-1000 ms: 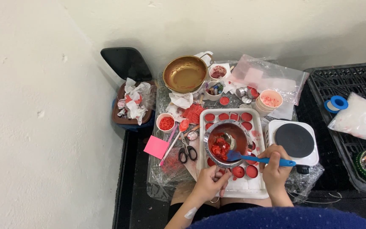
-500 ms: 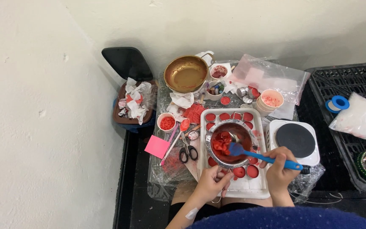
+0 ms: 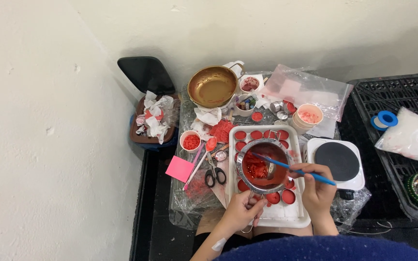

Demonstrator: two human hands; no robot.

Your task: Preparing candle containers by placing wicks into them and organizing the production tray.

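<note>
Left hand [image 3: 240,210]: closed around the handle of a small metal pouring pot [image 3: 263,166], holding it over the white tray [image 3: 293,221]. Pot contents: red liquid with red lumps on the side nearer the left hand.

Right hand [image 3: 317,186]: fingers pinched on a blue-handled tool [image 3: 296,169]; its tip reaches into the pot, the handle runs out past the knuckles to the right.

White tray: directly beneath both hands; carries rows of small round tins [image 3: 288,196] filled with red, some showing beyond the pot, some just ahead of the hands.

Just right of the right hand: white single hot plate [image 3: 335,162] with a black round top.

Left of the left hand, near: scissors [image 3: 213,170], a pink square pad [image 3: 180,168], a pink stick, red crumbs on clear plastic sheeting.

Beyond the scissors: small white cup of red pieces [image 3: 190,141].

Far side of the tray from the hands: brass-coloured bowl [image 3: 212,87], a cup of coloured sticks [image 3: 245,104], a paper cup with pale red contents [image 3: 309,116], a clear plastic bag [image 3: 306,89].

Well to the left of the hands: brown tray of crumpled, red-stained tissue [image 3: 153,118], with a black stool [image 3: 146,75] behind it.

Well to the right: black crate [image 3: 397,96] holding a blue tape roll [image 3: 384,119] and a white plastic bag [image 3: 414,137].
</note>
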